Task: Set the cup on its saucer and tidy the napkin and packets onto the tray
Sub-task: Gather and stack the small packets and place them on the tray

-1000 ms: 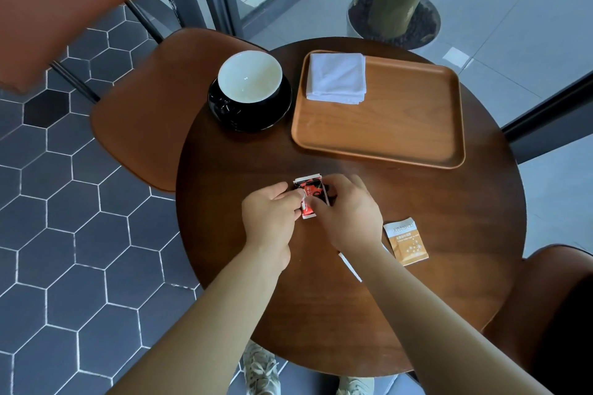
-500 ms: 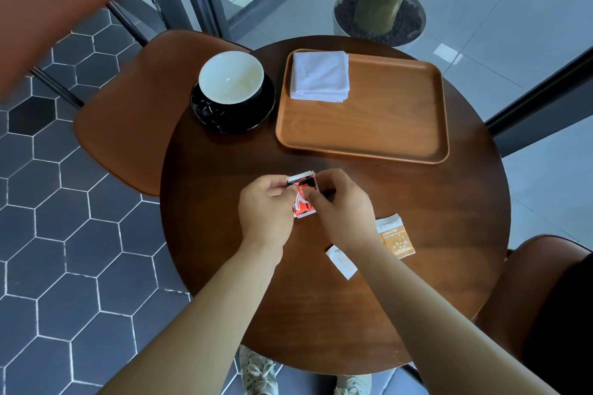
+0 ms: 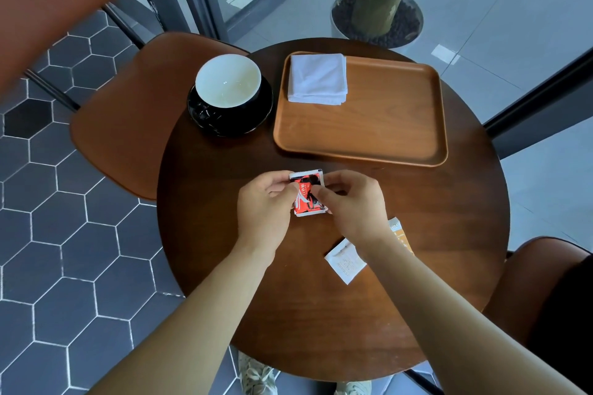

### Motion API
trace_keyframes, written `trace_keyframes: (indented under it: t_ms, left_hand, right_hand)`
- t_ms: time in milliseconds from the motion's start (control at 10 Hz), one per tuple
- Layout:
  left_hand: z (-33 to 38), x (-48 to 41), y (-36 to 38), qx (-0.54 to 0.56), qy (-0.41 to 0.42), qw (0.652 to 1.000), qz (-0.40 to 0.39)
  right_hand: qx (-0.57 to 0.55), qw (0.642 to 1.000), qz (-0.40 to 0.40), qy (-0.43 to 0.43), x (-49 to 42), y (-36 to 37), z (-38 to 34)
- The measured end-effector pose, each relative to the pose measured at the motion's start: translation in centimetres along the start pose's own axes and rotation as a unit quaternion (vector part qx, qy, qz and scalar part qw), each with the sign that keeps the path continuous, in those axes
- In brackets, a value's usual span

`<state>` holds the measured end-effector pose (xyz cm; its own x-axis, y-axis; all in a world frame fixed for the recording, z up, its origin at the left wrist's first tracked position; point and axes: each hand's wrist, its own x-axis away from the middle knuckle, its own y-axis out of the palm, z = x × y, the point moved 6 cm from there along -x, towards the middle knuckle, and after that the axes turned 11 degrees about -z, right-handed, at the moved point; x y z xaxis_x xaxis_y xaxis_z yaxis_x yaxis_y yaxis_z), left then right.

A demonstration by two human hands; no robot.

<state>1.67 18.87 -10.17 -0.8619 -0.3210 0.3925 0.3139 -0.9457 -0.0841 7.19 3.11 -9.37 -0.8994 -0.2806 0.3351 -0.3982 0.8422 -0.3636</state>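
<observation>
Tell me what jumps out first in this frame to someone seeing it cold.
Both hands, left hand and right hand, pinch a red and black packet over the middle of the round wooden table. Behind them a white-lined cup sits on its black saucer, beside a wooden tray with a folded white napkin in its far left corner. A white packet and an orange one lie by the right wrist.

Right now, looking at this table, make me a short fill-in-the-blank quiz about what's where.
1. The folded white napkin lies on the ____.
2. The cup sits on a black ____.
3. Both hands hold the ____ packet.
4. The white packet lies on the ____.

Missing words: tray; saucer; red; table
</observation>
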Motion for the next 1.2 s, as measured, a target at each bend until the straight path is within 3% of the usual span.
trace_keyframes:
  t_ms: [100, 200, 300, 400, 700, 1200]
  left_hand:
    - [1.0, -0.6, -0.6, -0.13, 0.065, 0.989, -0.003]
    - [2.4, -1.7, -1.4, -0.446, 0.207, 0.87, 0.038]
    - [1.6, -2.9, -1.7, -0.569, 0.198, 0.797, 0.053]
    - [-0.3, -3.9, -1.9, -0.618, 0.142, 0.772, 0.04]
    - [-0.5, -4.3, -2.0, -0.626, 0.151, 0.763, 0.053]
    - [-0.5, -4.3, -2.0, -0.617, 0.159, 0.767, 0.074]
  right_hand:
    - [-0.016, 1.0, 0.005, -0.006, 0.0, -0.6, -0.5]
    - [-0.013, 1.0, 0.022, -0.017, -0.7, -2.3, -1.6]
    - [-0.012, 0.999, 0.028, -0.017, -1.6, -3.4, -2.4]
    - [-0.024, 0.999, 0.042, -0.014, -3.5, -4.2, -3.6]
    - [-0.058, 0.996, 0.048, 0.045, -8.5, -2.8, -5.3]
    - [0.068, 0.992, 0.048, 0.097, -11.1, 0.0, -4.6]
